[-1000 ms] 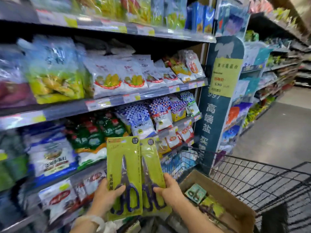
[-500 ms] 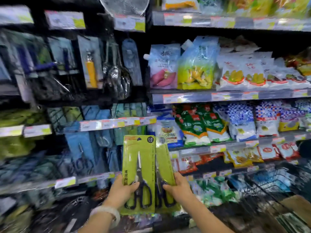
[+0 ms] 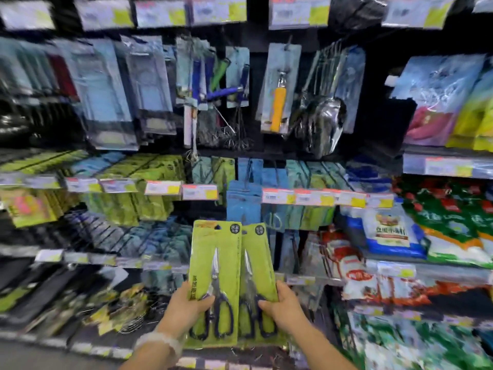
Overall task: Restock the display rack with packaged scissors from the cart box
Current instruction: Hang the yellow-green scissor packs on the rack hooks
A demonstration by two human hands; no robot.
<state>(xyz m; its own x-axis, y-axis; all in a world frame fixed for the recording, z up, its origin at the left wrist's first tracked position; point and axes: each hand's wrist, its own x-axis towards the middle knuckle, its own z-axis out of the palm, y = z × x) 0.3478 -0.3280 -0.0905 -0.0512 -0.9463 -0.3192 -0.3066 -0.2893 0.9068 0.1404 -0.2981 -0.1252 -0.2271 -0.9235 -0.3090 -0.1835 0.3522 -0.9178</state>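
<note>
**Two scissor packs held up before the rack**

The left hand (image 3: pixel 186 307) grasped a green scissor pack (image 3: pixel 216 265) by its lower left edge, thumb laid across the card front near the dark handles. The right hand (image 3: pixel 282 308) grasped a second pack (image 3: pixel 257 263) by its lower right edge, thumb on its face. The two packs stood upright, side by side, the left one overlapping the right one's edge. A pale bracelet (image 3: pixel 160 343) sat on the left wrist. Behind them hung the rack (image 3: pixel 200 192), blurred, with rows of green and blue carded goods on pegs, price tags (image 3: pixel 162 187) along the rails, and kitchen tools hanging above, among them a yellow-handled tool (image 3: pixel 277 109). Bagged foods (image 3: pixel 386 233) filled the shelves to the right.
</note>
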